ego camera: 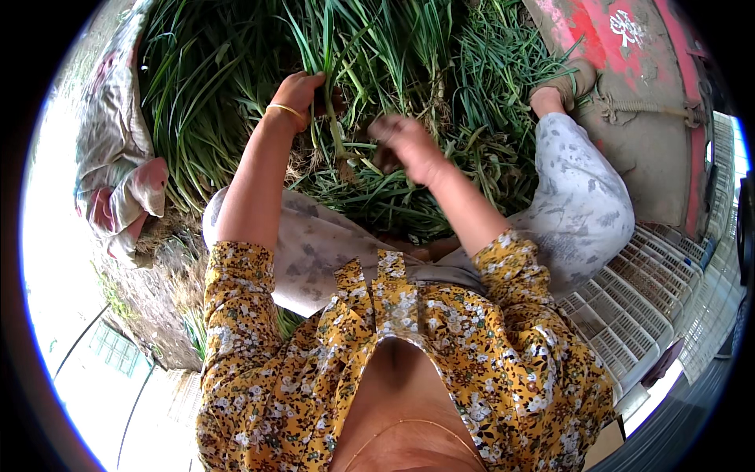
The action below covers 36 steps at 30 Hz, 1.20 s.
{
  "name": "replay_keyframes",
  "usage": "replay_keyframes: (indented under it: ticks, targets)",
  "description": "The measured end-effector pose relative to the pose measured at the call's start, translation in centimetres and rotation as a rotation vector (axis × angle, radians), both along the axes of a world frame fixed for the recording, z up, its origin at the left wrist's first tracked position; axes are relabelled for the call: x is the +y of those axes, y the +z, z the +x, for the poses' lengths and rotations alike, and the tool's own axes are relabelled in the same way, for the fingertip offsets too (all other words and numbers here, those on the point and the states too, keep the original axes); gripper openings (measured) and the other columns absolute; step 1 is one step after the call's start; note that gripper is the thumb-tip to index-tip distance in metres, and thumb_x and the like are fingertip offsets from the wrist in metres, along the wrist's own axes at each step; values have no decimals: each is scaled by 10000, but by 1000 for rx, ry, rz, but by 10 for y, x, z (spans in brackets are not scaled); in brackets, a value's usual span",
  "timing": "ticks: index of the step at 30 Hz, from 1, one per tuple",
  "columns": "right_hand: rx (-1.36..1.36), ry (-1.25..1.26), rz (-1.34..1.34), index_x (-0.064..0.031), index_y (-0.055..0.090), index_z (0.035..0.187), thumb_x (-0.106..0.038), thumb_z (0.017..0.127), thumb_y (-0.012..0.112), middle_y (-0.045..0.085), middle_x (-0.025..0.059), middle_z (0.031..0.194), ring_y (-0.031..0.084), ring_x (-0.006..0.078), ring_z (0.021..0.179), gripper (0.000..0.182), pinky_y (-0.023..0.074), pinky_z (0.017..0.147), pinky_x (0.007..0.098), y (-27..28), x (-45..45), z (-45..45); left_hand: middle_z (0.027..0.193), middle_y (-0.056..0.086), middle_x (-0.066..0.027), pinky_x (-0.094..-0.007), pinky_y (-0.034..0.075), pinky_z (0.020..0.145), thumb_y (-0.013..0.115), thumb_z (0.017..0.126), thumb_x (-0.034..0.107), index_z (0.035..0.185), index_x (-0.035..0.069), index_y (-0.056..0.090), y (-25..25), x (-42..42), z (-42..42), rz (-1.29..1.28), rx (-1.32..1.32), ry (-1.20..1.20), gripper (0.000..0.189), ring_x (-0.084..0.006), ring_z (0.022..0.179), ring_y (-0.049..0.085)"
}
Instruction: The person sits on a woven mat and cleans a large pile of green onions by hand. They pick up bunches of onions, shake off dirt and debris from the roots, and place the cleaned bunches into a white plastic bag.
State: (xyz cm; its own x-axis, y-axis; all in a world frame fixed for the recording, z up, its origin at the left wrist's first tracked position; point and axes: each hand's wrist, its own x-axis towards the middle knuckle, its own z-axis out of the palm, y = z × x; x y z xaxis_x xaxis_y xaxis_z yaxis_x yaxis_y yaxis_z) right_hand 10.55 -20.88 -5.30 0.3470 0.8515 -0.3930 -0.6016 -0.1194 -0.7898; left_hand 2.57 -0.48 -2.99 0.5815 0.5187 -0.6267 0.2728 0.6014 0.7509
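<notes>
My left hand (298,99), with a bangle at its wrist, grips a green allium plant (334,125), perhaps green garlic or leek. The plant stands almost upright, leaves fanning out above the fist and pale roots hanging below. To its right is my right hand (407,147), blurred, its fingers curled near the lower stalk. Whether those fingers hold anything is unclear. Stripped leaves and trimmings (407,203) lie beneath both hands, between my legs. A thick heap of the same plants (194,112) fills the ground ahead.
A stained cloth (112,141) borders the heap on the left. At the right, a muddy red panel (643,76) carries a spring (649,109), close to my outstretched foot (581,79). White plastic crates (625,312) stand beside my right hip.
</notes>
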Motion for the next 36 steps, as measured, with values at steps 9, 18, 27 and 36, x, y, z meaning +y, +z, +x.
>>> replay_keyframes:
  ticks: [9,18,27,36]
  targets:
    - [-1026,706,-294,-25,517,841,-15,793,492,580,183,793,574,323,713,56,436,627,434,-32,-14,-28,670,459,-20,-180,273,370,520,888,183,1047,-29,466,75,8,-11,13,-348,125,270,-64,490,354]
    - [-531,121,-704,43,593,1027,-185,794,640,631,117,912,595,214,844,329,450,710,340,-123,20,49,537,297,57,-184,250,429,556,874,234,1121,-51,468,47,-4,-12,-169,-337,33,388,-56,495,294]
    - [-563,-36,-84,25,639,899,-111,789,651,615,35,677,540,75,586,175,414,531,219,-27,7,-2,530,504,9,-225,260,345,682,782,184,735,35,631,13,-44,9,130,209,-152,164,-79,409,429]
    - [110,-251,-34,9,633,838,-111,819,625,628,44,735,550,92,598,122,434,547,238,-7,24,-14,553,501,39,-205,253,356,688,780,182,777,39,674,15,-41,2,142,168,-176,144,-55,403,361]
